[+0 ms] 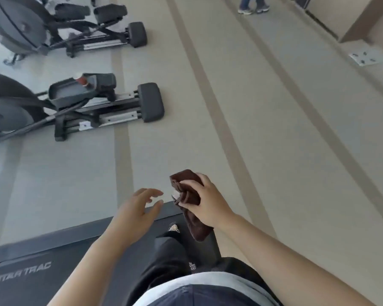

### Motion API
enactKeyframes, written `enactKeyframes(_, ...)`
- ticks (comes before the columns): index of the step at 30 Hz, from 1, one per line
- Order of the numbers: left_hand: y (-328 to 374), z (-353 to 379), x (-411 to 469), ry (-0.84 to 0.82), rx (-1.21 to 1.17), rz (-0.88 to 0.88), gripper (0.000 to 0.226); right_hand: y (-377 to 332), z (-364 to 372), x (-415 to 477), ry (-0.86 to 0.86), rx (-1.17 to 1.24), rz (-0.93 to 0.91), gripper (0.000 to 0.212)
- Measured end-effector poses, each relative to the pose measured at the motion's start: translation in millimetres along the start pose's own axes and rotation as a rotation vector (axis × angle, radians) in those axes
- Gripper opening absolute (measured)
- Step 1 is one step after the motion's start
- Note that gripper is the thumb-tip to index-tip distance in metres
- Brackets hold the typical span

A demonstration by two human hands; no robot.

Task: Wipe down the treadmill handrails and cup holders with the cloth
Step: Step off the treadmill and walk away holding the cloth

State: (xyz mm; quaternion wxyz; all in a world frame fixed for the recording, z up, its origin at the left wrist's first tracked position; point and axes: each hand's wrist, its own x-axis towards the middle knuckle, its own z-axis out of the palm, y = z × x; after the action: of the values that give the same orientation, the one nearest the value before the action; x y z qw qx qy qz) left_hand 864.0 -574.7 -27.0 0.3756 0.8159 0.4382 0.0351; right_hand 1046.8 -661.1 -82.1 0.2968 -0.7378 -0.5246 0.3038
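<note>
Gym floor [263, 129], pale grey-beige w/ darker tan stripes [215, 111] running lengthwise, curving a bit in the wide lens. Two dark grey elliptical trainers at left: one at upper left [60, 25], one below it [80, 104], both w/ silver rails & black end caps. Metal floor plate [364, 57] at upper right, near a tan wall base [363, 25]. Someone's legs & sneakers [253, 6] at top edge. Bright daylight from left side.

Dark brown cloth [187, 195] bunched, hanging over dark treadmill [42, 257] rear end.
</note>
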Motion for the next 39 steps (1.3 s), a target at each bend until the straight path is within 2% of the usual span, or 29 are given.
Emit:
enactKeyframes(11, 132, 50, 173, -0.385, 0.115, 0.432, 0.026, 77, -113, -10, 0.455, 0.038, 0.405, 0.051)
enactKeyframes(17, 198, 74, 247, -0.515, 0.154, 0.618, 0.027, 103, -156, -3, 0.656, 0.05, 0.516, 0.049)
enactKeyframes(22, 243, 107, 275, -0.642, 0.177, 0.745, 0.024, 128, -181, -8, 0.81, 0.073, 0.606, 0.051)
enactKeyframes(27, 288, 145, 309, -0.687, 0.19, 0.832, 0.019, 169, -217, -7, 0.913, 0.092, 0.65, 0.049)
enactKeyframes(32, 339, 212, 358, -0.679, 0.196, 0.879, 0.021, 245, -263, 8, 0.947, 0.11, 0.648, 0.047)
enactKeyframes(39, 407, 386, 479, -0.619, 0.103, 0.918, 0.023, 431, -334, 45, 1.023, 0.03, 0.597, 0.046)
